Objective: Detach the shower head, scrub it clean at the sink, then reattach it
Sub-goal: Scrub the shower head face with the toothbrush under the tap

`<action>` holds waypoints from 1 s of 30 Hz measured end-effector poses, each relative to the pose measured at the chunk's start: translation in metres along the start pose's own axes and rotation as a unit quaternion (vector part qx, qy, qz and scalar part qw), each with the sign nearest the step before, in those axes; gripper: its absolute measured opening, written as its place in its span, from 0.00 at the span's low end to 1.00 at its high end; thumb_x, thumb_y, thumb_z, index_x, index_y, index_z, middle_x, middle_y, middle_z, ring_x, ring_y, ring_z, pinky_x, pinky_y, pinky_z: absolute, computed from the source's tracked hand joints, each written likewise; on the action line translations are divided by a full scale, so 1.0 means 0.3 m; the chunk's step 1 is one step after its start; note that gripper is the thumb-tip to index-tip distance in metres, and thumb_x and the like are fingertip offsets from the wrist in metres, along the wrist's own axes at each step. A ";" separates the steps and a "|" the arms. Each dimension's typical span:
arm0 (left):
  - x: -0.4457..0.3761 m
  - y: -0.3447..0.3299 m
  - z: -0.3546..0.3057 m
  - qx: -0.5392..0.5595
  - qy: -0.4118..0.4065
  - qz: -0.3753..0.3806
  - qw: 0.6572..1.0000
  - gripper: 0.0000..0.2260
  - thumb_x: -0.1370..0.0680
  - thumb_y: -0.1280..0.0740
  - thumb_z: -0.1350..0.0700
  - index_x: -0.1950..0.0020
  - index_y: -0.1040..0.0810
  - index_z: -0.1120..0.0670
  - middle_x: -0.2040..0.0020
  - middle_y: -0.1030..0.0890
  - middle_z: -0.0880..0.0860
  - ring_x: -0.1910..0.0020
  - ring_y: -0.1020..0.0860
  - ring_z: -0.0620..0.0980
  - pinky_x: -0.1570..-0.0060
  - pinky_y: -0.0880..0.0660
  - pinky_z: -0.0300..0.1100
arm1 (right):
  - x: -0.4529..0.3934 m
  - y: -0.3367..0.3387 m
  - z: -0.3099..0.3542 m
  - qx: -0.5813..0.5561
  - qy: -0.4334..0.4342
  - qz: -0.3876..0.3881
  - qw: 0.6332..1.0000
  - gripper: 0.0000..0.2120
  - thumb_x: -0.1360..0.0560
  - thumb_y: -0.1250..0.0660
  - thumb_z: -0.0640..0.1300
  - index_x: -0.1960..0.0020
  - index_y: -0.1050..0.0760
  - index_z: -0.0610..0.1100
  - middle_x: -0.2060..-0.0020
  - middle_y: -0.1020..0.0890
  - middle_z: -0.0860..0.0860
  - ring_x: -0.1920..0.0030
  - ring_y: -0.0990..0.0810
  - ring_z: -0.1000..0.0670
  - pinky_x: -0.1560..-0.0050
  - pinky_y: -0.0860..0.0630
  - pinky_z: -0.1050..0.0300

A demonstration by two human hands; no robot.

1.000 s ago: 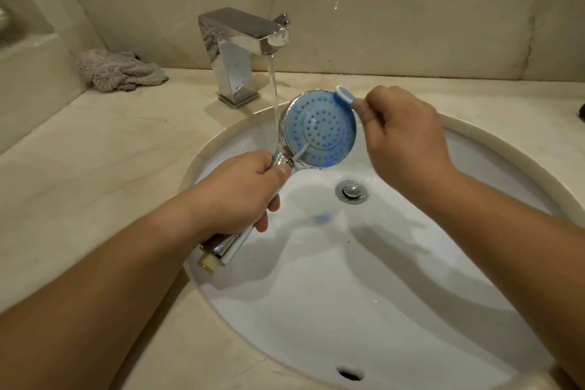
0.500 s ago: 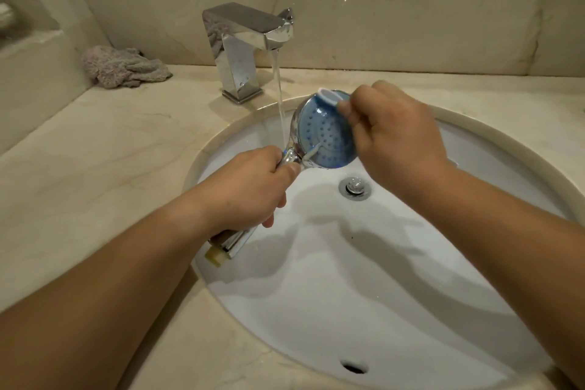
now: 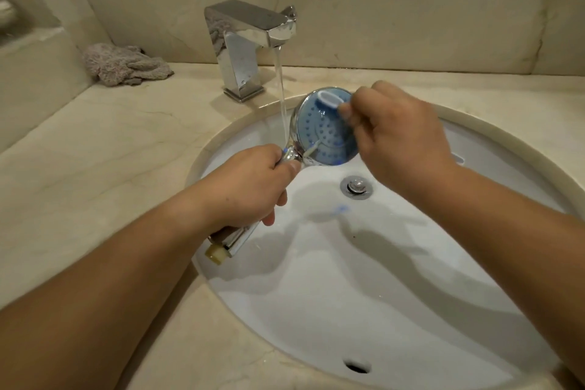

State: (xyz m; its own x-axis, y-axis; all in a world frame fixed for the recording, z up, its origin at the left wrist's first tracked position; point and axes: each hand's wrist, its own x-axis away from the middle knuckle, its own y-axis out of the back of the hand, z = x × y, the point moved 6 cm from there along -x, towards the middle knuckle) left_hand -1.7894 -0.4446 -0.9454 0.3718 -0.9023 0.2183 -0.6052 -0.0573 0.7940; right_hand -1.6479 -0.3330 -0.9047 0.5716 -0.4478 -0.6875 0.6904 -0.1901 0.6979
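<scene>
A beige marble counter [image 3: 95, 149] is carrying a white sink [image 3: 395, 310]; a chrome faucet [image 3: 245, 41] is standing at twelve o'clock, a crumpled cloth [image 3: 125, 64] lying at ten.

I hold the shower head [image 3: 323, 133] detached over the sink [image 3: 364, 279], its chrome handle slanting down toward my near left and ending in a brass-coloured fitting. Round face blue, dotted with nozzle holes, chrome-rimmed, tilted up toward me. A small white brush [image 3: 330, 99] lies against the face's upper edge. The tap stream meets the head's left rim. Sink: white oval basin, chrome drain below the head.
</scene>
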 end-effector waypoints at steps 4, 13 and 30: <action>-0.004 -0.001 0.002 -0.018 -0.003 0.002 1.000 0.16 0.15 0.44 0.45 0.54 0.26 0.54 0.64 0.17 0.49 0.74 0.19 0.43 0.65 0.30 0.43 | 0.048 -0.047 0.074 -0.007 0.090 0.065 0.994 0.10 0.23 0.38 0.46 0.61 0.28 0.43 0.65 0.25 0.45 0.67 0.27 0.40 0.71 0.36 0.55; -0.004 0.011 0.006 0.011 0.001 -0.006 1.000 0.16 0.15 0.43 0.45 0.54 0.26 0.54 0.62 0.15 0.50 0.72 0.19 0.46 0.63 0.24 0.46 | 0.022 -0.017 0.031 -0.012 0.068 0.058 0.996 0.15 0.21 0.43 0.51 0.60 0.29 0.43 0.65 0.26 0.48 0.67 0.28 0.41 0.70 0.35 0.55; 0.007 -0.003 0.021 0.239 0.038 0.027 0.970 0.12 0.14 0.41 0.51 0.51 0.26 0.58 0.68 0.21 0.52 0.77 0.25 0.50 0.72 0.28 0.40 | 0.048 -0.009 0.008 -0.015 0.049 0.028 0.998 0.13 0.21 0.41 0.49 0.60 0.28 0.42 0.65 0.26 0.47 0.68 0.28 0.41 0.70 0.36 0.56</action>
State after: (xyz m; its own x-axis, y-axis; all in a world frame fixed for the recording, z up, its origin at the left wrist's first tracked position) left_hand -1.7926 -0.4491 -0.9492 0.3699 -0.8764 0.3083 -0.8756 -0.2180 0.4311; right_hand -1.6425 -0.3411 -0.9160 0.6487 -0.3688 -0.6657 0.6691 -0.1402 0.7298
